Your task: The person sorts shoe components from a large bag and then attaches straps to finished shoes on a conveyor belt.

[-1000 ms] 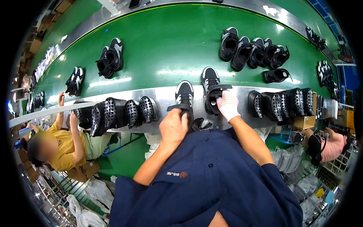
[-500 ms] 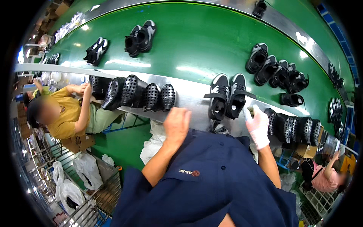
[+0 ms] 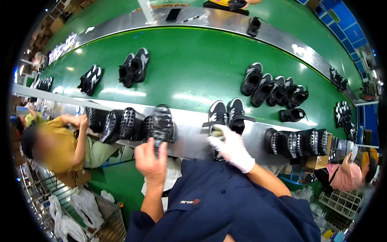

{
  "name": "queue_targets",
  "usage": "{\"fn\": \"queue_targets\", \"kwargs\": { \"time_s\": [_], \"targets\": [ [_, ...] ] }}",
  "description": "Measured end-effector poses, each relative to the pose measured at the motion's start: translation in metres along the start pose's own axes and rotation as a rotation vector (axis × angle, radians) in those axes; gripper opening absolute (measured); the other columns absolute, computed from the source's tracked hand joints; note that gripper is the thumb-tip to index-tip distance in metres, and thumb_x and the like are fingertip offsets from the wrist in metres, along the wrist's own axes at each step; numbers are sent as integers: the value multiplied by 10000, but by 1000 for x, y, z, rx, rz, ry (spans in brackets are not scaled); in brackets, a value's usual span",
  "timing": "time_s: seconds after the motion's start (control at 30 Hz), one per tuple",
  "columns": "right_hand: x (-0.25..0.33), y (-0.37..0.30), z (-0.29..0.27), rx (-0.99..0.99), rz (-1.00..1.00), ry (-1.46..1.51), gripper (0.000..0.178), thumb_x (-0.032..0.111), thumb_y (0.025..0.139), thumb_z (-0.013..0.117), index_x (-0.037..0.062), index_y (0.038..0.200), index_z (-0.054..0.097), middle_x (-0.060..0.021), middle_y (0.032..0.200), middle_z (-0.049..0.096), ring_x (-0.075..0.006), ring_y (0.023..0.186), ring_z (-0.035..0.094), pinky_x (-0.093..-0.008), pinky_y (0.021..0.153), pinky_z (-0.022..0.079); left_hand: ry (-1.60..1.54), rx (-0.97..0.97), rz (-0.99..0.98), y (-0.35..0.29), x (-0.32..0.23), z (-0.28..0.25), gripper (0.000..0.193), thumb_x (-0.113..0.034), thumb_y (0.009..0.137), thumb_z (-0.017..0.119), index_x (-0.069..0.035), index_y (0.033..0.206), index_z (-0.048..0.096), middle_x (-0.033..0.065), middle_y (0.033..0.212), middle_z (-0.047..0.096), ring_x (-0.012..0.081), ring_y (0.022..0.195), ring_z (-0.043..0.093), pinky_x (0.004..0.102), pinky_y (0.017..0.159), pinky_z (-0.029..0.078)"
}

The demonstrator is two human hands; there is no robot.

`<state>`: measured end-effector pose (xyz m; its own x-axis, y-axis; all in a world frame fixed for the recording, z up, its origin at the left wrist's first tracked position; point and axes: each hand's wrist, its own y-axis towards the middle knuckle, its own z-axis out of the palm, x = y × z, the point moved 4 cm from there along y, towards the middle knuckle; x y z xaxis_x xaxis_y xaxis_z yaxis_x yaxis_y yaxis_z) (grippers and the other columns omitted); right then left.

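Note:
At the near edge of the metal bench (image 3: 187, 139), my left hand (image 3: 151, 161) is bare, its thumb and fingers closed around the near end of a black perforated shoe form (image 3: 162, 121). That form is smeared by motion and stands beside other such forms. To the right, a pair of black sneakers with grey toes lies with toes pointing away: a left shoe (image 3: 218, 111) and a right shoe (image 3: 236, 115). My right hand (image 3: 233, 150), in a white glove, is bent over the opening of the left shoe, closed on it. The glove hides the shoe's heel, and the fingertips' exact hold is partly covered.
Beyond the bench runs a green surface with shoe pairs (image 3: 134, 67) at left and several shoes (image 3: 274, 88) at right. More black forms (image 3: 296, 143) line the bench at right. A person in yellow (image 3: 60, 141) sits at left, another in pink (image 3: 344, 175) at right.
My left hand has moved left onto the black form, which is now blurred. My gloved right hand has moved left, from beside the sneakers onto the left one. The view has shifted.

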<state>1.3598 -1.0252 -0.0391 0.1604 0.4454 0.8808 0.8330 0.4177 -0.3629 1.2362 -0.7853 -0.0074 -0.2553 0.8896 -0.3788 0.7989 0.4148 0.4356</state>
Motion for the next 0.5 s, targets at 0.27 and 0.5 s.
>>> {"fn": "queue_targets", "kwargs": {
  "time_s": [0.27,0.5],
  "targets": [
    [-31,-9,-4,264,250,815,447,285,918,766,49,1278,648,-33,1077,708,-119,929,666,-278,773,545,-655,309,101,14,-79,69,440,-253,847,799,0,1180,664,143,1049,626,285,961,629,366,793,536],
    [-5,-40,-20,-56,-133,-471,571,472,926,734,-7,1213,613,-252,1000,718,-395,952,723,-486,792,564,-1204,599,-668,-2,-71,166,117,-93,972,708,0,1043,718,16,937,709,77,819,616,245,761,501]
  ]
}}
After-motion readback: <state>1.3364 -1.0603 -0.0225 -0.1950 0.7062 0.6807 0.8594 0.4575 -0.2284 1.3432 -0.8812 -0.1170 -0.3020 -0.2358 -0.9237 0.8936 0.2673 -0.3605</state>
